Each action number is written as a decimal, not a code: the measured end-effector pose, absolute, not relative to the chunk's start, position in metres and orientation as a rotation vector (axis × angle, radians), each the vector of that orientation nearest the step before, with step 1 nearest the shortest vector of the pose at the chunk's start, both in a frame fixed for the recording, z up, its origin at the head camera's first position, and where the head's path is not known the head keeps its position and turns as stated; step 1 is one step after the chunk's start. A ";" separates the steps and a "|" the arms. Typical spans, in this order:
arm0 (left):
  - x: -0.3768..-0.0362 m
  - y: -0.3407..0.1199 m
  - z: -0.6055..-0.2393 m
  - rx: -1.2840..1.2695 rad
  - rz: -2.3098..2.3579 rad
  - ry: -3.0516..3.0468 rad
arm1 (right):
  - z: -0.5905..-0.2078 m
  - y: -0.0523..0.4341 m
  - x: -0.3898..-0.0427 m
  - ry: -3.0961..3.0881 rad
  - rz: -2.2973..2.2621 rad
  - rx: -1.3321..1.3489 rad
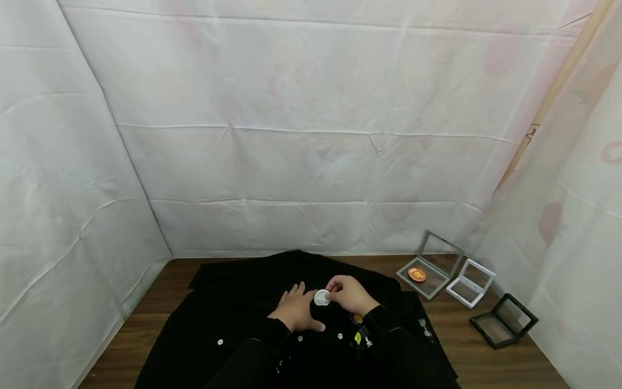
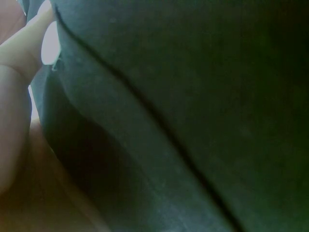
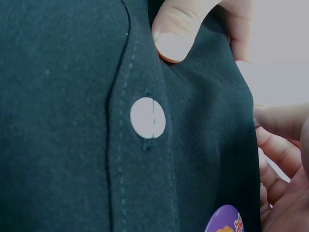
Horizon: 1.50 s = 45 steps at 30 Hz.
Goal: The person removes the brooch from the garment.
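Observation:
A black button-up shirt (image 1: 233, 302) lies spread on the wooden table. My right hand (image 1: 352, 296) pinches a round pin badge (image 1: 322, 297) over the shirt, its pale back turned up. My left hand (image 1: 296, 313) rests on the cloth to the left of the badge, its fingers and thumb spread and the index finger close to the badge's edge. In the right wrist view the left thumb (image 3: 176, 41) presses the cloth above a white shirt button (image 3: 147, 118). A purple badge (image 3: 226, 220) is on the shirt front, partly cut off.
Right of the shirt stand a grey opened display frame (image 1: 439, 265) with an orange badge (image 1: 417, 274) on it, a white frame (image 1: 471, 282) and a black frame (image 1: 504, 321). Small yellow-green (image 1: 358, 338) and silvery pieces (image 1: 425, 327) lie on the shirt. White curtains (image 1: 301, 162) surround the table.

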<state>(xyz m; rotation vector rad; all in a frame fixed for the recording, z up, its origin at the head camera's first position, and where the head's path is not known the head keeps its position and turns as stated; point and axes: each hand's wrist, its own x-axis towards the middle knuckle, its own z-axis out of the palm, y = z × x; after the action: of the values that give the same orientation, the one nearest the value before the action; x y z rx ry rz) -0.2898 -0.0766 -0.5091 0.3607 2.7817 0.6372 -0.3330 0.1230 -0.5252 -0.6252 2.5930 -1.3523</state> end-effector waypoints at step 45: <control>-0.262 -0.094 -0.491 0.461 0.982 2.782 | -0.498 0.133 -0.277 2.535 -1.826 -0.459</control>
<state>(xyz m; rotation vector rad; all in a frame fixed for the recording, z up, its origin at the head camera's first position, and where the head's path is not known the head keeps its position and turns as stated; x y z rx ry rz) -0.2615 -0.0943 -0.4911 0.4606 2.7817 0.9821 -0.2773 0.1329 -0.4980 -0.4588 2.5349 -1.8260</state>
